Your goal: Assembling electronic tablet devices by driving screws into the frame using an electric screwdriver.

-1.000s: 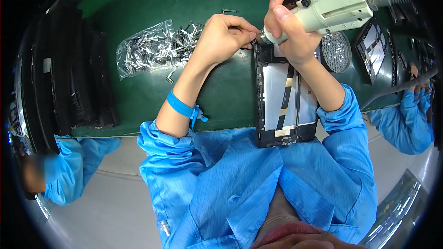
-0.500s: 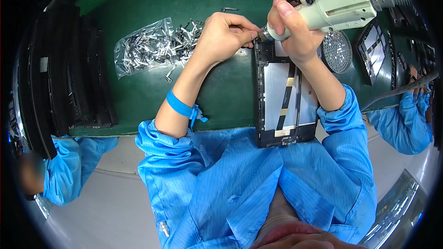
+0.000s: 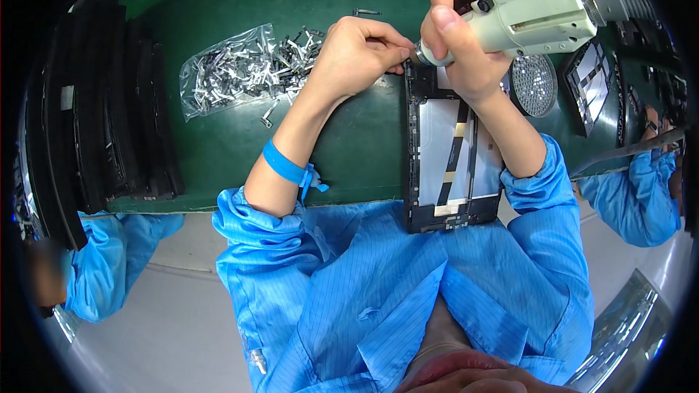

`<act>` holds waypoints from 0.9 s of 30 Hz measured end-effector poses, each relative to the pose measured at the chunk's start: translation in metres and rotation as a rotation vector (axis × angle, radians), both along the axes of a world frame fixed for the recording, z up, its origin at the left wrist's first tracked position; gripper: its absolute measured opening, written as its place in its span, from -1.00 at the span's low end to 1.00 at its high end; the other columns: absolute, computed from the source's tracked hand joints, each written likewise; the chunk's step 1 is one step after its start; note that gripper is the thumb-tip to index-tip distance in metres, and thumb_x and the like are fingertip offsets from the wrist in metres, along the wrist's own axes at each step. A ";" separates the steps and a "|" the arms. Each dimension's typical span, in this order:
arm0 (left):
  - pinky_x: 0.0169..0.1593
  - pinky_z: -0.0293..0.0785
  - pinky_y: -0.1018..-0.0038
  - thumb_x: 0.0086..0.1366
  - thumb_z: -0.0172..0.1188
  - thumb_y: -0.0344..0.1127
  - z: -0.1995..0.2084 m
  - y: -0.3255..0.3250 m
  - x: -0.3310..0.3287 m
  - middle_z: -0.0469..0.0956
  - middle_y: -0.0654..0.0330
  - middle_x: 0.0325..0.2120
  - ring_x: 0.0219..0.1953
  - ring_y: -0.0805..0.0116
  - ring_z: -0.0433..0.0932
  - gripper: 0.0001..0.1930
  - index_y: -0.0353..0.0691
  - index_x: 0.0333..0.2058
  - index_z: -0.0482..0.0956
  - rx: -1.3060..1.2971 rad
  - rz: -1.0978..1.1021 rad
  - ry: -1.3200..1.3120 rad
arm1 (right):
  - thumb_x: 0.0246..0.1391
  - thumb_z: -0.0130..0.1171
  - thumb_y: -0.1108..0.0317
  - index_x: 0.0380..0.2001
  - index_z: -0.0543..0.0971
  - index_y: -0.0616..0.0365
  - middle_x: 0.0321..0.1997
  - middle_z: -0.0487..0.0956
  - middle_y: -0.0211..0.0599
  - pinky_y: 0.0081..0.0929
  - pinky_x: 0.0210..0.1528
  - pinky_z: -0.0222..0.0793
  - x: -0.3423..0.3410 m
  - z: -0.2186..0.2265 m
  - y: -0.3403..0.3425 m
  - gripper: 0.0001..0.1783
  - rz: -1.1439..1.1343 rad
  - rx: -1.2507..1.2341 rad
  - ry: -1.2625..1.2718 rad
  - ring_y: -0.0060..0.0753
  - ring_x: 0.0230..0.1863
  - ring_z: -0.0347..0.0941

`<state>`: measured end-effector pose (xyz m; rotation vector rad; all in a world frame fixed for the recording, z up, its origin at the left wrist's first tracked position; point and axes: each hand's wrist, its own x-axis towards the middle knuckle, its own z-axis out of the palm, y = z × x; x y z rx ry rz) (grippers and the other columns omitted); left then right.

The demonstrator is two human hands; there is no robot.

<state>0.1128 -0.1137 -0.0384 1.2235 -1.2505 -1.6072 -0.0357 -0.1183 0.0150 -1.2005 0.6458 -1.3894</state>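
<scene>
My right hand (image 3: 472, 40) is wrapped round a pale green powered screwdriver (image 3: 542, 14), whose nose points left and down at the top left corner of an opened tablet (image 3: 440, 145). That tablet, with silver battery panels and a dark frame, reaches over the table's front edge against my blue coat. Right beside the screwdriver's nose, my left hand (image 3: 358, 57) has its thumb and fingers pinched together at the same corner. Whatever lies between those fingertips is too small and hidden to make out. A blue strap (image 3: 285, 164) circles my left wrist.
Left of my hand, a clear bag (image 3: 226, 73) and a heap of small metal parts (image 3: 295, 58) lie on the green table (image 3: 211, 153). Dark trays (image 3: 109, 116) are stacked at far left. A round screw dish (image 3: 534, 84) and another tablet (image 3: 588, 86) lie right. Co-workers sit on both sides.
Both hands and the screwdriver stay at the tablet's corner, with only a slight shift of the view. At the right, the co-worker's arm has moved a little.
</scene>
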 end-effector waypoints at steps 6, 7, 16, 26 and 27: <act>-0.37 0.57 0.56 0.13 0.28 -0.52 -0.004 -0.001 0.001 0.67 0.08 -0.53 -0.50 0.45 0.63 -0.90 -0.42 -0.37 0.69 0.004 -0.004 -0.008 | 0.02 0.16 0.60 0.06 0.29 0.27 -0.52 0.38 -0.41 -0.72 -0.59 0.22 0.016 -0.038 -0.042 -0.50 0.223 -0.794 -0.439 -0.70 -0.63 0.27; -0.37 0.57 0.56 0.13 0.28 -0.52 -0.008 0.000 0.004 0.67 0.08 -0.53 -0.50 0.45 0.63 -0.90 -0.42 -0.37 0.69 0.013 0.006 -0.007 | 0.03 0.14 0.60 0.07 0.29 0.27 -0.50 0.38 -0.39 -0.72 -0.60 0.22 0.009 -0.026 -0.018 -0.50 0.086 -0.477 -0.055 -0.69 -0.64 0.27; -0.39 0.56 0.48 0.14 0.27 -0.47 0.005 0.009 0.002 0.64 0.06 -0.53 -0.51 0.33 0.64 -0.87 -0.40 -0.33 0.66 -0.062 0.047 0.002 | 0.09 0.07 0.65 0.09 0.32 0.30 -0.39 0.43 -0.26 -0.67 -0.63 0.22 0.002 -0.014 -0.018 -0.54 -0.011 -0.394 0.196 -0.66 -0.67 0.26; -0.13 0.44 0.27 0.04 0.44 -0.23 0.047 0.157 -0.053 0.32 -0.19 -0.08 0.01 -0.07 0.38 -0.39 -0.48 -0.09 0.32 -0.253 -0.019 -0.760 | 0.12 0.04 0.53 0.10 0.35 0.31 -0.24 0.51 -0.17 -0.60 -0.56 0.28 -0.014 0.028 -0.060 -0.56 -0.177 -0.366 -0.139 -0.63 -0.64 0.30; -0.05 0.42 0.26 0.03 0.43 -0.31 0.048 0.163 -0.061 0.34 -0.18 -0.14 -0.01 -0.05 0.39 -0.35 -0.51 -0.04 0.23 -0.183 0.035 -0.595 | 0.12 0.04 0.53 0.10 0.35 0.31 -0.24 0.51 -0.17 -0.60 -0.56 0.28 -0.012 0.032 -0.071 -0.56 -0.185 -0.385 -0.160 -0.63 -0.64 0.30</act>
